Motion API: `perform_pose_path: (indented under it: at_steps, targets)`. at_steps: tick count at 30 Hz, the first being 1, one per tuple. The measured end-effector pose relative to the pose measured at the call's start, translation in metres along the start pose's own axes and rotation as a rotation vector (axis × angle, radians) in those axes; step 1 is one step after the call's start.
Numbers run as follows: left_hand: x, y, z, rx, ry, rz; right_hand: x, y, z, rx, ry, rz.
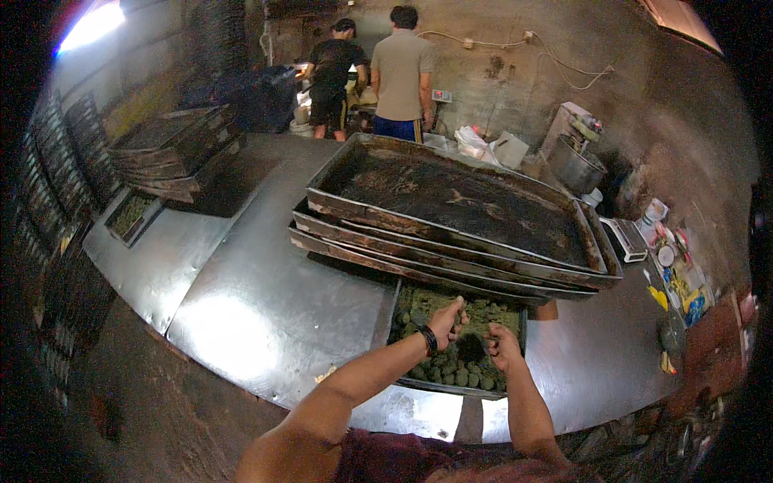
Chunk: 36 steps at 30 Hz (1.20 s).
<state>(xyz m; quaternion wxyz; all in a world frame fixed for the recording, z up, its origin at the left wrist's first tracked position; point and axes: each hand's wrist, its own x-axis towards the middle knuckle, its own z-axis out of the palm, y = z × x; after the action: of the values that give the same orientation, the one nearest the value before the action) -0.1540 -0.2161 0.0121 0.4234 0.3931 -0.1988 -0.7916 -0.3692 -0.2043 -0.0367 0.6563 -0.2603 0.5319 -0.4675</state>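
Note:
A dark rectangular tray point(452, 390) lies on the metal table in front of me, partly under a stack of larger trays. Round dull-green balls point(460, 376) sit close together in its near part, and loose green crumbly material point(420, 304) covers the far part. Both my hands hover over this tray. My left hand point(446, 324), below a dark wristband, has its thumb up and its fingers curled in. To its right, the fingers of my right hand point(503, 346) are bent into a pinch. Whatever is within either hand is too small or hidden to make out.
Large worn baking trays point(451, 201) are stacked just beyond my hands. More trays point(173, 145) and a small tray of green material point(133, 216) stand at the left. A scale point(624, 240) and a metal pot point(578, 165) are at right. Two people point(403, 76) work behind.

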Motion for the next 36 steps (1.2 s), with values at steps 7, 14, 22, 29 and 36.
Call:
perform_pose_path:
  at_steps: [7,14,22,29,36]
  targets:
    - [0.023,-0.025,0.017,-0.081,-0.001,-0.019,0.007,-0.014,0.005,-0.06,0.022,-0.215]
    - [0.012,-0.048,0.042,0.303,0.401,0.158,0.008,-0.028,-0.009,-0.303,0.184,-0.069]
    - [-0.005,-0.072,0.055,-0.003,0.178,0.189,-0.011,-0.05,-0.033,-0.038,-0.316,0.089]
    - [0.005,-0.079,0.066,-0.231,0.338,0.16,0.008,-0.037,-0.04,0.211,-0.281,0.264]
    - [0.011,-0.084,0.052,-0.167,0.163,0.257,0.001,-0.037,-0.022,0.146,-0.34,0.113]
